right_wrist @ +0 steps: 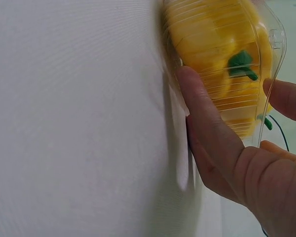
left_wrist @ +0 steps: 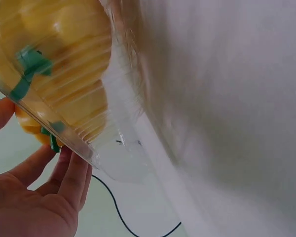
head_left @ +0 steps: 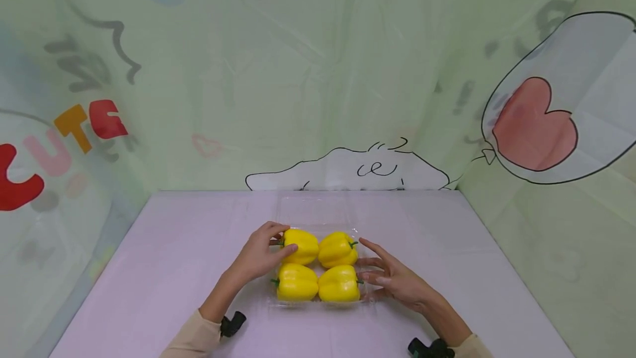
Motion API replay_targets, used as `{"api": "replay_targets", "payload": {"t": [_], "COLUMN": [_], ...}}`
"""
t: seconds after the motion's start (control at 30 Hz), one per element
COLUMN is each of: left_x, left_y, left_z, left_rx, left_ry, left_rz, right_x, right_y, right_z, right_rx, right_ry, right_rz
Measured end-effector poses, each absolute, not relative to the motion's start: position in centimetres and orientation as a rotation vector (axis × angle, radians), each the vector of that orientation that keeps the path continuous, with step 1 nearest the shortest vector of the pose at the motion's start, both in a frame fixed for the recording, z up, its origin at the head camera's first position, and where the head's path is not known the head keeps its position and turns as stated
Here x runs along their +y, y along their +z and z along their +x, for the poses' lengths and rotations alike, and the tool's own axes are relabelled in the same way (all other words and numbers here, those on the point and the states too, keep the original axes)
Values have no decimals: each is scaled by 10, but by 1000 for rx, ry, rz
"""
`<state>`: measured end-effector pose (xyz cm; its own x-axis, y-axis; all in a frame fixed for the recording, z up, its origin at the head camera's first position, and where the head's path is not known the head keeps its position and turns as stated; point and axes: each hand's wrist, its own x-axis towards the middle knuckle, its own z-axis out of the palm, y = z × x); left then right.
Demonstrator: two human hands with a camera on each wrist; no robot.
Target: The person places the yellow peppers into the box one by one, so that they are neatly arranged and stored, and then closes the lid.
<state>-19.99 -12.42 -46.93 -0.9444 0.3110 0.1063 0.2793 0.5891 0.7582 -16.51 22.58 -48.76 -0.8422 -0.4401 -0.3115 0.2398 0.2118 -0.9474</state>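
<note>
A clear plastic clamshell box [head_left: 323, 304] holds several yellow bell peppers in two rows, its transparent lid [head_left: 318, 210] folded back behind it. My left hand [head_left: 260, 250] is at the box's back left corner. Its thumb lies over the back left bell pepper [head_left: 304, 246], and its other fingers reach past the green stem. At the right side, my right hand [head_left: 395, 278] has its fingers spread along the box wall, beside the front right bell pepper [head_left: 339, 284]. The right wrist view shows a fingertip [right_wrist: 190, 79] low against the ribbed wall.
The box stands on a white table [head_left: 208, 225], with a printed pale green curtain [head_left: 298, 70] behind and at both sides. A dark strap mount [head_left: 233, 324] sits on the left wrist, another [head_left: 431, 348] on the right.
</note>
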Motion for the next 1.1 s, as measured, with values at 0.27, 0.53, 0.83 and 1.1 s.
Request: {"api": "replay_targets", "payload": {"t": [0.27, 0.53, 0.83, 1.1], "left_x": [-119, -116, -113, -113], "left_y": [-470, -469, -476, -470], "left_z": [-199, -197, -192, -193], "left_rx": [2773, 2809, 2914, 2883], "left_ry": [1326, 1256, 1067, 1016], "left_rz": [455, 462, 437, 395], "right_x": [226, 227, 226, 225], "right_y": [-486, -485, -486, -487], "right_z": [-165, -166, -167, -165], "right_rx": [1957, 1956, 1960, 1957], "right_ry": [-1684, -1690, -1686, -1684], "right_rz": [-173, -185, -175, -179]}}
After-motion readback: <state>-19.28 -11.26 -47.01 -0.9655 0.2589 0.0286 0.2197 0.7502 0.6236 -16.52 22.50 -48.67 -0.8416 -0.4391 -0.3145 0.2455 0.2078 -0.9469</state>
